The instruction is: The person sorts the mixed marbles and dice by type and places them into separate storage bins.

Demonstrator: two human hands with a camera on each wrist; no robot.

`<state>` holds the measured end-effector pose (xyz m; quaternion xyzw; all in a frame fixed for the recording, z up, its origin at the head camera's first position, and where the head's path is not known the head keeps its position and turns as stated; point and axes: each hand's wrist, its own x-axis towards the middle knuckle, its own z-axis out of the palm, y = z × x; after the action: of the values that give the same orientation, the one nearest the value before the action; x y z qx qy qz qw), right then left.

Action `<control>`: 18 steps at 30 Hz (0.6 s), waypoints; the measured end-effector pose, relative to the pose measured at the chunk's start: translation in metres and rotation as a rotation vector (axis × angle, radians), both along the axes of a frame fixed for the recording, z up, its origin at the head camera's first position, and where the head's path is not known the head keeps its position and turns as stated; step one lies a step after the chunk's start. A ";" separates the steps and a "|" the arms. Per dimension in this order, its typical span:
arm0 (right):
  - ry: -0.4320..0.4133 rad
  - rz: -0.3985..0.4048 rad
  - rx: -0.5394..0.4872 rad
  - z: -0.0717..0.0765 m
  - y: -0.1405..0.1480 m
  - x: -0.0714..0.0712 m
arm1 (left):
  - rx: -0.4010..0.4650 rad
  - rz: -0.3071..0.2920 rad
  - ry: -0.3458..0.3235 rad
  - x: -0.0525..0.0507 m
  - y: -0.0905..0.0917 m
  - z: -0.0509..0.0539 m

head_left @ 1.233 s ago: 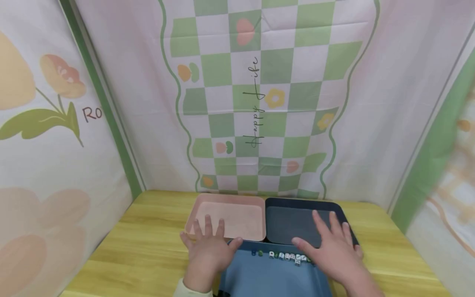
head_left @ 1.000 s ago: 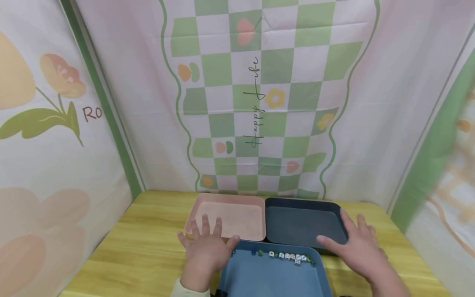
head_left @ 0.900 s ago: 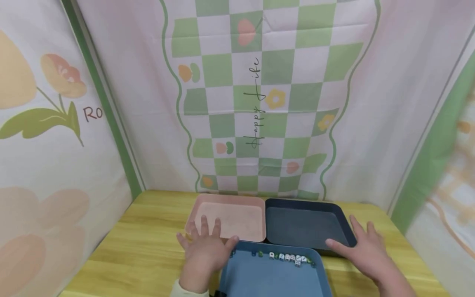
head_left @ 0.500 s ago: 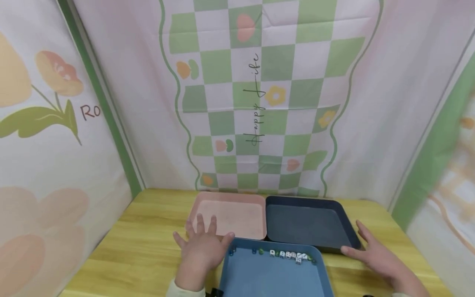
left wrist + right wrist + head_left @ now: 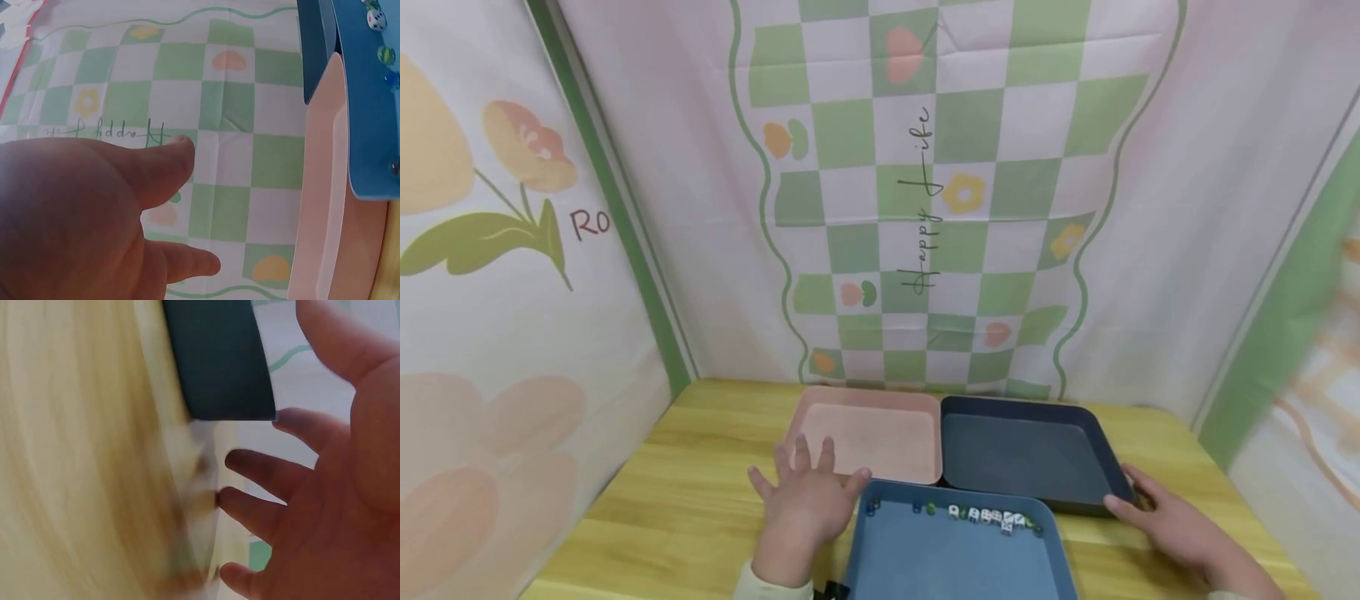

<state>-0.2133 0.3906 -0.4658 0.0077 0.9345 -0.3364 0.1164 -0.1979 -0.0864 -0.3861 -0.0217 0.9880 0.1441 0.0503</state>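
Note:
A blue tray (image 5: 958, 567) lies nearest me, with white dice (image 5: 986, 516) and several small green and blue marbles (image 5: 931, 509) strung along its far edge. Behind it stand a pink tray (image 5: 872, 442) on the left and a dark navy tray (image 5: 1030, 454) on the right. My left hand (image 5: 805, 512) hovers with spread fingers by the pink tray's near left corner, holding nothing. At the navy tray's near right corner is my right hand (image 5: 1180, 525), its fingers extended. In the right wrist view the index fingertip (image 5: 284, 419) meets or nearly meets that tray's corner.
The trays sit on a yellow wood-grain table (image 5: 700, 467). A printed curtain (image 5: 891, 200) hangs just behind the two far trays, with side curtains (image 5: 527, 333) at left and right. The blue tray's far edge abuts the other trays.
My right hand has moved from above the navy tray rightwards and down to its near right corner. The left hand has drifted slightly left. The trays and dice stay put.

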 end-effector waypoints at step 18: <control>0.142 0.029 0.202 -0.005 0.001 0.000 | -0.025 0.028 0.032 -0.001 -0.016 0.000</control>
<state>-0.2137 0.3911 -0.4706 -0.0180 0.9695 -0.2384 0.0533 -0.1988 -0.1023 -0.3864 -0.0335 0.9901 0.1327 0.0320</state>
